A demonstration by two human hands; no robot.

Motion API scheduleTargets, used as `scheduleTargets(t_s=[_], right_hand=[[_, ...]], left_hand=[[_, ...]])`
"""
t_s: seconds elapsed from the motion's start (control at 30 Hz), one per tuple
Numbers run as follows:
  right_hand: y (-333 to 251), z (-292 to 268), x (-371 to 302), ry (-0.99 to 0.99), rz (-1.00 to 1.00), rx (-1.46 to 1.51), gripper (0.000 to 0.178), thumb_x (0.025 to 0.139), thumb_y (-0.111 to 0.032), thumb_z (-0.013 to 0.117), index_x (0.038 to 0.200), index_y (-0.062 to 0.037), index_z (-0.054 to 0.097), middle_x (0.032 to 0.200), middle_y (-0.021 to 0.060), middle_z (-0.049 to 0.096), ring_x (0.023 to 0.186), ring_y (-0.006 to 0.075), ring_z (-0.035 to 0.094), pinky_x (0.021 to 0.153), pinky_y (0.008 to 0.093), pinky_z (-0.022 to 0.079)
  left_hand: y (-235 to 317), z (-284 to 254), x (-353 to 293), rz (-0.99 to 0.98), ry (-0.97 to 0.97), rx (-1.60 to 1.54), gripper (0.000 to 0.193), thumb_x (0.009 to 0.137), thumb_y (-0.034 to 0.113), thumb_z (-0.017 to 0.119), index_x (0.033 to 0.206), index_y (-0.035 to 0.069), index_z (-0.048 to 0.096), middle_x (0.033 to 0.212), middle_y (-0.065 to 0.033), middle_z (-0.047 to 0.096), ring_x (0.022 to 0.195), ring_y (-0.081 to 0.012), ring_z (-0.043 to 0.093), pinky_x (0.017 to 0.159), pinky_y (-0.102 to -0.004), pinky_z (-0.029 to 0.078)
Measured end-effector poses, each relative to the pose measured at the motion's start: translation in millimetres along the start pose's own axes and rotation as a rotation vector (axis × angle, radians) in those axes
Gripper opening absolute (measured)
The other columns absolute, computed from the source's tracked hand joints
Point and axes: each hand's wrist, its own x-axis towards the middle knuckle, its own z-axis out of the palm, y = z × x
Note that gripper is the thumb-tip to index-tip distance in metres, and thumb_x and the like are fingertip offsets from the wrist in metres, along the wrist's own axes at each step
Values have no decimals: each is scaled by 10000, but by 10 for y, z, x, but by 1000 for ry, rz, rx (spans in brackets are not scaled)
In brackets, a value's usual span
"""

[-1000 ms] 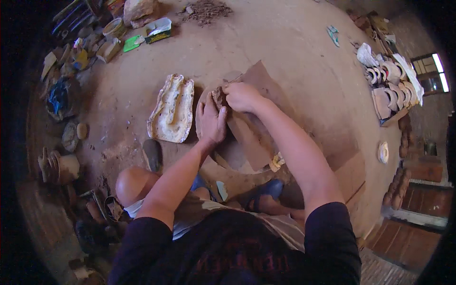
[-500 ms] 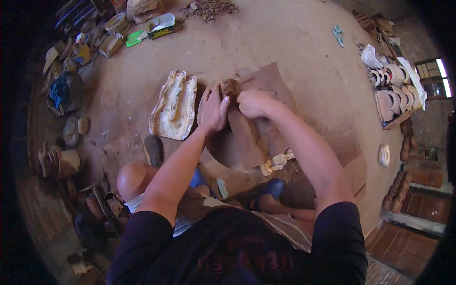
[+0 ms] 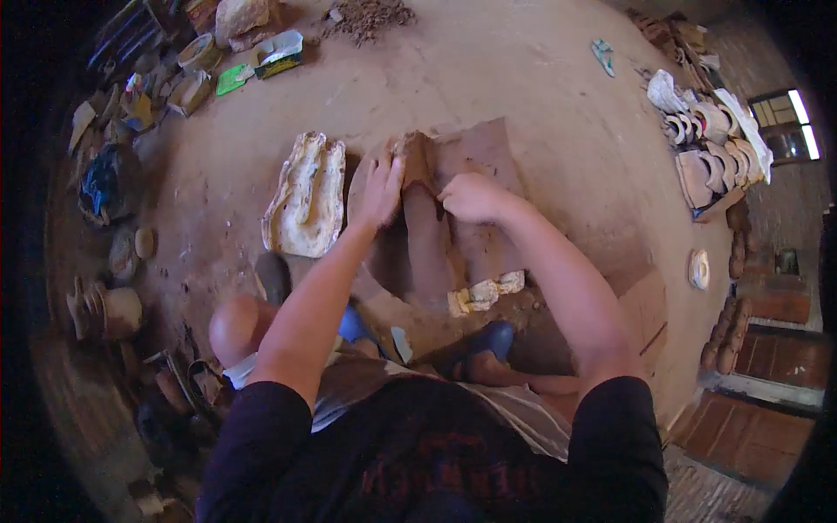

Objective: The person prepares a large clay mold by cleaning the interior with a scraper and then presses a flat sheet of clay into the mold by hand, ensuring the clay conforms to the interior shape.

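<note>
A long brown block of clay (image 3: 427,244) lies in front of me, its far end raised and rough. My left hand (image 3: 381,190) rests along the left side of that far end, fingers stretched out. On the right side, my right hand (image 3: 473,199) is closed, its fingertips close to the clay's edge; whatever they pinch is hidden. Beneath and to the right spreads a flat brown sheet or board (image 3: 488,157). A white plaster mould (image 3: 305,200) with a hollow shape lies left of my left hand. Nearer my feet is a smaller yellowish-white mould piece (image 3: 486,294).
Crumbled clay (image 3: 370,17) is heaped on the far floor. Boxes, a green item (image 3: 232,79) and a blue bag (image 3: 100,179) crowd the left side. Curved mould pieces (image 3: 719,166) are stacked at right, near a white ring-like piece (image 3: 698,269). My blue shoe (image 3: 493,340) is close by.
My right hand has slid nearer me along the clay's right side, away from the far end. My left hand stays at the left side, its fingers flatter. The whole view has shifted slightly.
</note>
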Motion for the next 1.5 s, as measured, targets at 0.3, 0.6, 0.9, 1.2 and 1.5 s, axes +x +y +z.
scheduleTargets(t_s=[0.3,0.6,0.9,1.2,1.5], right_hand=[[27,862,-735,-26,-104,-85,307,910,-141,541,1008,29,777,1011,237,761,986,443,740,890,556,587],[-146,449,-1039,19,72,-70,737,865,-260,601,1594,-188,531,1156,243,770,1061,433,744,943,548,592],[-362,635,-1335,-182,171,-253,1025,841,-259,675,1740,-144,198,1164,250,758,1033,404,759,876,516,616],[-397,552,-1093,-78,198,-1,862,851,-274,651,1658,-95,405,1294,244,729,1159,428,716,1032,522,558],[-537,728,-1406,-176,214,-113,993,856,-223,635,1708,-1,177,1174,323,727,1059,452,734,937,537,585]], left_hand=[[3,267,-139,-18,35,-457,914,1080,427,569,1690,-81,118,1767,-281,184,1647,-363,186,1333,-422,167],[-30,215,-55,-156,7,-348,968,1052,482,632,1685,-85,168,1710,-278,357,1569,-358,391,1275,-402,319],[177,248,-166,-121,-1,-514,1002,976,326,782,1691,-50,188,1624,-265,493,1492,-349,492,1225,-408,386],[-5,327,-188,-150,40,-580,913,980,257,769,1679,-25,254,1521,-230,601,1381,-309,598,1157,-404,463],[129,342,-247,-221,56,-586,806,983,244,765,1618,-38,357,1507,-217,610,1372,-288,593,1151,-392,461]])
